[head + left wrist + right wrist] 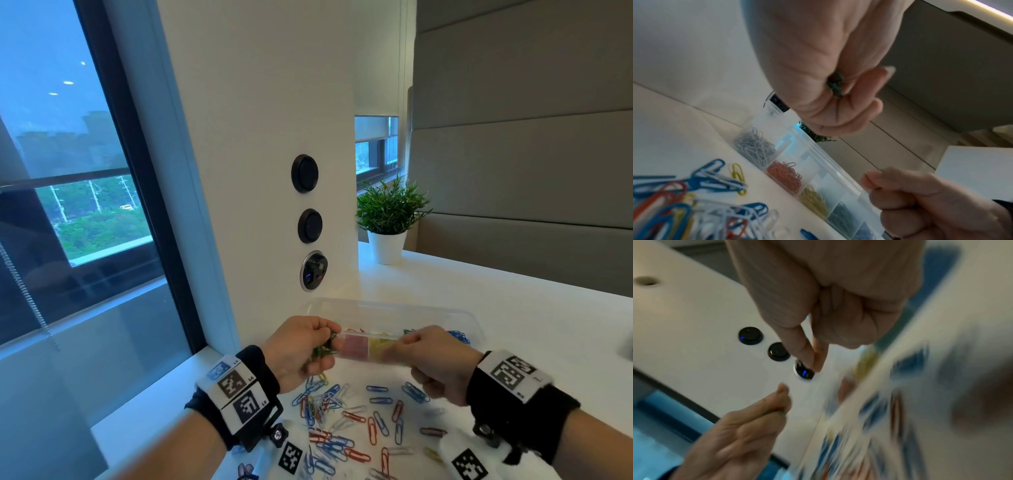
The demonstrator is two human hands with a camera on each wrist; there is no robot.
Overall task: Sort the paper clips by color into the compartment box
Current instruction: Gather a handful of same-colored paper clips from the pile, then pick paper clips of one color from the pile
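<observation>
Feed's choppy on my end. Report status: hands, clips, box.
Left hand grips a bunch of green clips. Right hand curled, contents unclear. Compartment box holds grey, red, yellow clips. Loose clips unsorted on table; nothing blocking.

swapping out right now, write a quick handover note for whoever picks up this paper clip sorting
Left hand: holds a bunch of green clips above the compartment box.
Right hand: curled over the box's right part; whether it holds a clip cannot be told.
Done: the box already has grey, red, yellow, dark green and blue lots, each in its own compartment.
Left: drop the green bunch into the green compartment, then sort the loose pile of blue, red, white and yellow clips on the table in front of the box.
</observation>
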